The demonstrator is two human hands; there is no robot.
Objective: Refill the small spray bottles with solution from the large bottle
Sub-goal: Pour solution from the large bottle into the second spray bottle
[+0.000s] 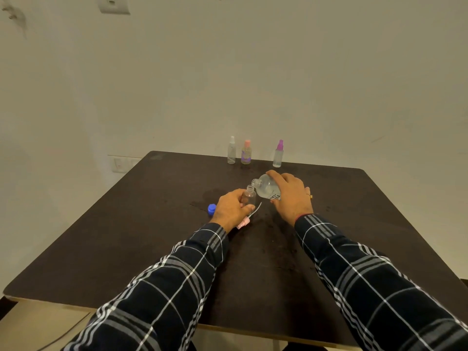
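My left hand [231, 208] grips a small clear spray bottle [249, 196] that stands upright on the dark table [126, 236] with its top off. My right hand [291, 193] holds the large clear bottle [266, 189], uncapped and tilted, its mouth just above and right of the small bottle's neck. The small bottle's pink spray head with its dip tube [249, 216] lies on the table by my left wrist. A blue cap [211, 209] rests left of my left hand.
Three small spray bottles stand at the table's far edge: one with a white top [231, 150], one with a pink top [246, 152], one with a purple top [278, 154]. Wet patches mark the tabletop around my hands. A wall is behind the table.
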